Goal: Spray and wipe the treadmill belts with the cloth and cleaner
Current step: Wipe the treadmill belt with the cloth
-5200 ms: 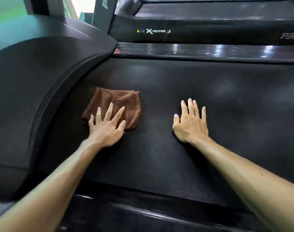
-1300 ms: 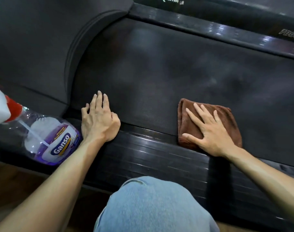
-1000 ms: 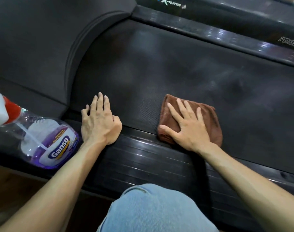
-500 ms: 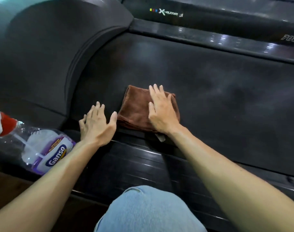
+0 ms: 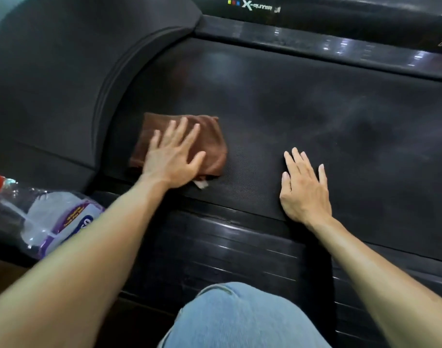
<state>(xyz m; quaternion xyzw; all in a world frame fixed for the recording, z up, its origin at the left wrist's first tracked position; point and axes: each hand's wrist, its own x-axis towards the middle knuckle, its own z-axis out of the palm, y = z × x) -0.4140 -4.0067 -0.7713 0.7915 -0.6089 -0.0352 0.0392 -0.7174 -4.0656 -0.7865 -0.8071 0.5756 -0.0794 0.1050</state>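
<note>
Left hand (image 5: 173, 156) lies flat on the one brown cloth (image 5: 212, 144), fingers straight and spread, pressing it down onto the treadmill belt (image 5: 315, 116) without curling round it. Right hand (image 5: 304, 189) rests palm down on the bare belt to the right of the cloth and apart from it, fingers straight and close together, holding nothing. Both sets of fingers point toward the far side.

One cloth shows, folded into a rough rectangle whose long axis runs left to right; it sits at the belt's near left part, close to the curved motor cover (image 5: 64, 84), with a small white tag at its near edge. One spray bottle (image 5: 51, 222) of cleaner lies on its side at the near left, its red collar toward the left edge. One knee in blue denim (image 5: 242, 320) fills the near centre.
</note>
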